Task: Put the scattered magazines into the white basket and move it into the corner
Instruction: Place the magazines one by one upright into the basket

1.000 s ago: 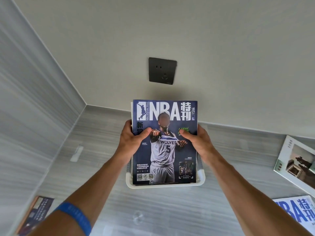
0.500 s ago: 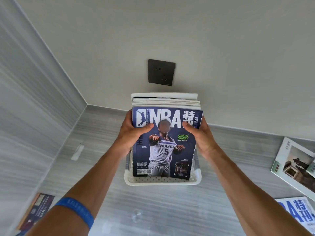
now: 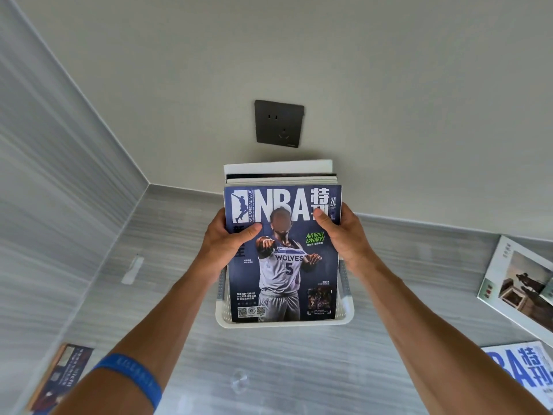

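Both hands clasp NBA magazine [image 3: 284, 256] by its side edges: left hand [image 3: 229, 244], right hand [image 3: 341, 235]. Upright, title up, foot inside white basket [image 3: 284, 323] on desk [image 3: 179, 250]. Wall just behind; bare desk leftward to corner.

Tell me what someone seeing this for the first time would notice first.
The dark blue NBA magazine at centre, gripped at its sides by the left hand and right hand, standing in the white basket with other magazines behind it. Above, a dark socket stands out on the pale wall. More magazines lie loose: two at the right edge, one at lower left.
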Demonstrator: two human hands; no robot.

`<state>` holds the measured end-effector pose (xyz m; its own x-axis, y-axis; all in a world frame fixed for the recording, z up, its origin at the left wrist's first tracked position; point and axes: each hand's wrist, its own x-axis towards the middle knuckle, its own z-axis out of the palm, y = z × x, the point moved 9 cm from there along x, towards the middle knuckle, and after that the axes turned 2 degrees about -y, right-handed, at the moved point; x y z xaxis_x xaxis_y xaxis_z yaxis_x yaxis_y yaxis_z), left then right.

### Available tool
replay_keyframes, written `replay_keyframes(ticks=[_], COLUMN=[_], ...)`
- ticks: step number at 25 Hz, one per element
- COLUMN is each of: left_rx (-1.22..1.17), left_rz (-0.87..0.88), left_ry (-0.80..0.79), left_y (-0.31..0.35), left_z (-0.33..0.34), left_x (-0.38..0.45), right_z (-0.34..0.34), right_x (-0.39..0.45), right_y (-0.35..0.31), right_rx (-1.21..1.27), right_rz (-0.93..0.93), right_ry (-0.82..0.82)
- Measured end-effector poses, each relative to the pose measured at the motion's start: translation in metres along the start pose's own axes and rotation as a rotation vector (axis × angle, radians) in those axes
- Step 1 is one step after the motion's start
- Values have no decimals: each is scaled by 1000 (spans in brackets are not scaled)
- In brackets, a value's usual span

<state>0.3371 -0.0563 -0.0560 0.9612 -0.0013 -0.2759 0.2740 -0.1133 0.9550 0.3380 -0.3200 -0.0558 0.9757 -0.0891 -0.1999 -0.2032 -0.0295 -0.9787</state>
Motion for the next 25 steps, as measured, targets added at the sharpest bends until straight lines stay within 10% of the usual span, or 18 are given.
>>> replay_keyframes(ticks=[7, 15, 25], left_rx=[222, 472, 722], left_rz=[334, 253, -353], left_ry=[480, -370, -532], left_y=[40, -10, -127], left_z=[6, 260, 345], left_x=[-111, -213, -268], right_z=[-84, -282, -287], right_x=[-119, -312, -345], right_y=[55, 158, 160], right_rx=[-177, -1021, -1132], right_rz=[99, 620, 450], right_ry=[287, 358, 259])
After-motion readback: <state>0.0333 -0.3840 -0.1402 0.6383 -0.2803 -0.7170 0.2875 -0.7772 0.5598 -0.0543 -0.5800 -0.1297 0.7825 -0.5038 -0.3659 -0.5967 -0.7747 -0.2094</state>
